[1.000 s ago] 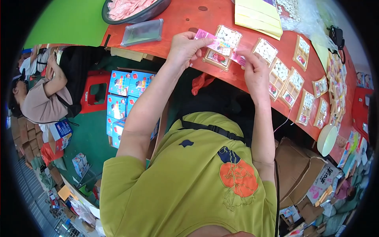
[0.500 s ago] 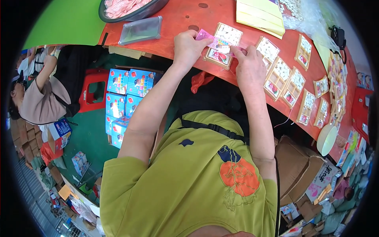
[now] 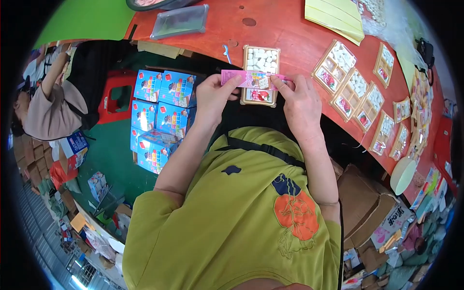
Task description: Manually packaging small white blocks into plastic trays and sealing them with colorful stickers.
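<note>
A pink printed paper strip [image 3: 241,77] lies across the middle of a shallow tan tray box [image 3: 245,96] at the near table edge. White pebble-like pieces [image 3: 262,59] fill the box's far part, and a red strawberry picture shows in its near part. My left hand [image 3: 212,98] pinches the strip's left end, thumb on top. At the other end my right hand [image 3: 303,100] is closed on the strip, its thumb and finger pressed against the box's right side. The undersides of the strip and box are hidden.
Several similar filled boxes [image 3: 336,66] stand on the red table [image 3: 285,24] to the right. Yellow sheets [image 3: 333,19], a grey plastic tray [image 3: 180,22] and a small blue hooked item [image 3: 226,54] lie farther off. Blue printed cartons [image 3: 175,89] are stacked at left below.
The tray box has come nearer to me and turned straight. The strip, slanted before, now runs level across it, and both hands have moved with it.
</note>
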Demonstrator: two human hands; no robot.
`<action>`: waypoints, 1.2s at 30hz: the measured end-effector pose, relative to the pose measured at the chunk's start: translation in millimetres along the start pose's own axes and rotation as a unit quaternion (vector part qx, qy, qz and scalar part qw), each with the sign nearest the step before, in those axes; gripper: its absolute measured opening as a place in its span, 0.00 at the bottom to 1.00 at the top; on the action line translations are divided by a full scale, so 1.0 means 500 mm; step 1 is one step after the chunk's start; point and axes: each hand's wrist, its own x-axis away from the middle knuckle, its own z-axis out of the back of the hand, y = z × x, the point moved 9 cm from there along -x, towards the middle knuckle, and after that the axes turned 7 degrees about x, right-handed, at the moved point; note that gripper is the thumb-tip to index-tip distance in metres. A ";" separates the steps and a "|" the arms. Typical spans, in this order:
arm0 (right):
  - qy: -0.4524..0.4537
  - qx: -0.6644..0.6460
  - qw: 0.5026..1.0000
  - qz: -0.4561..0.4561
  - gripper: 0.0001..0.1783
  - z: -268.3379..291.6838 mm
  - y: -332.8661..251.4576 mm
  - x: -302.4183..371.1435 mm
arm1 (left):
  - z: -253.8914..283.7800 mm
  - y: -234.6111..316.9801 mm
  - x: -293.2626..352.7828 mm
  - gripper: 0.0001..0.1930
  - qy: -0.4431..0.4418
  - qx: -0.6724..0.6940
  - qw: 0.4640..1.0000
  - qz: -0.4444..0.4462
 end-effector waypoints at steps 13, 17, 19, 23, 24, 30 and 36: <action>0.012 -0.378 0.895 -0.238 0.26 -0.024 0.142 0.058 | -0.058 -0.023 0.057 0.18 -0.076 0.300 0.946 0.095; 0.043 -0.539 0.765 -0.349 0.26 0.004 0.176 0.101 | -0.045 0.037 0.069 0.17 -0.059 0.306 0.950 0.022; 0.011 -0.657 0.679 -0.326 0.26 -0.015 0.133 0.111 | -0.058 0.055 0.079 0.17 -0.065 0.314 0.947 -0.001; -0.028 -0.708 0.628 -0.322 0.23 -0.051 0.049 0.109 | -0.099 0.089 0.100 0.16 -0.085 0.299 0.949 -0.048; -0.025 -0.708 0.628 -0.323 0.23 -0.050 0.049 0.107 | -0.110 0.095 0.106 0.16 -0.099 0.292 0.950 -0.057; 0.048 -0.767 0.522 -0.370 0.20 -0.026 0.064 0.121 | -0.142 0.090 0.127 0.10 -0.139 0.345 0.928 -0.014; 0.045 -0.782 0.503 -0.365 0.19 -0.041 0.063 0.132 | -0.179 0.046 0.136 0.14 -0.167 0.366 0.911 0.086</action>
